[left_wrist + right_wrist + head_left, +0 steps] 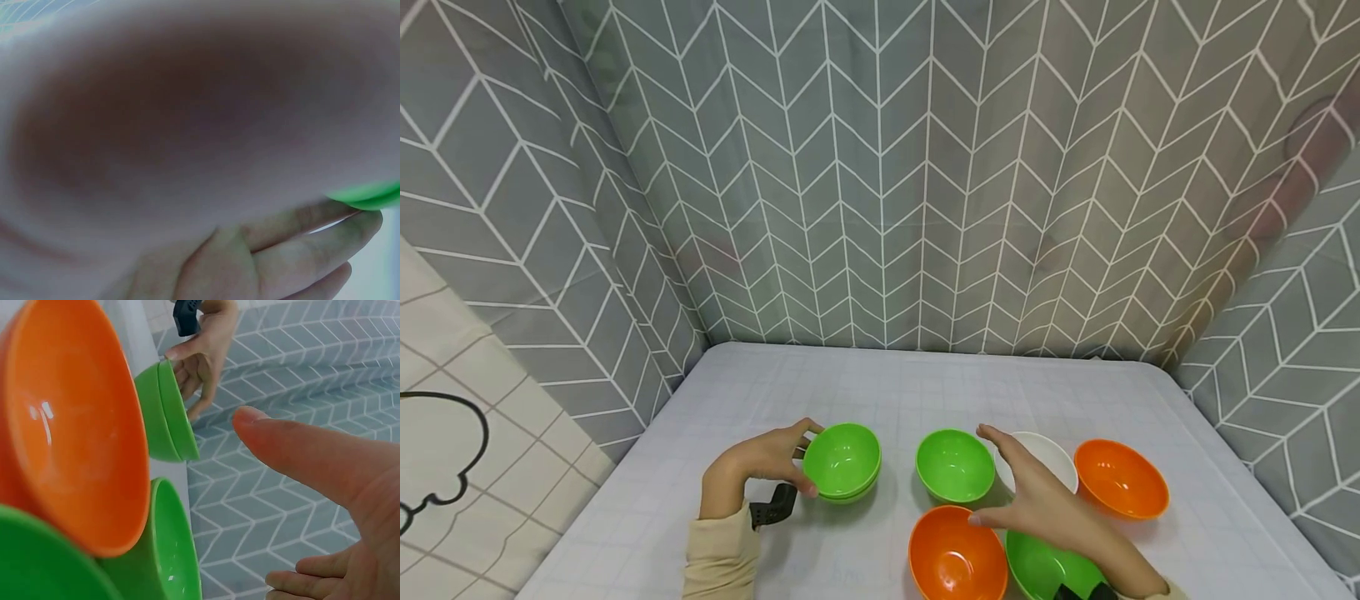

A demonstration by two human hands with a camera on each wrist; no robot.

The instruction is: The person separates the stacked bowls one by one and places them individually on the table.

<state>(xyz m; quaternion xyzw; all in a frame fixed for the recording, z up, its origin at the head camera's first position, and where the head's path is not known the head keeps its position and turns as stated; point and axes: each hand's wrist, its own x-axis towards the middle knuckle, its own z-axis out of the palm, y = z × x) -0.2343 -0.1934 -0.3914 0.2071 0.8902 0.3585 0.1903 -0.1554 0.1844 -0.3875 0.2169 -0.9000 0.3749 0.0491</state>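
In the head view, two nested green bowls (842,461) stand left of centre on the table. My left hand (766,457) holds the stack from its left side, thumb at the near edge and fingers at the far edge. The right wrist view shows that thumb at the rim of the nested bowls (164,415). My right hand (1047,502) hovers with thumb and fingers spread and nothing between them. Nearest to it are a single green bowl (953,468), an orange bowl (957,554), a second green bowl (1047,565) and a white bowl (1051,454), partly hidden beneath the hand.
Another orange bowl (1122,481) stands at the right, beyond my right forearm. A white cloth covers the table (865,383), and a grey patterned curtain (910,183) hangs behind its far edge and along the sides.
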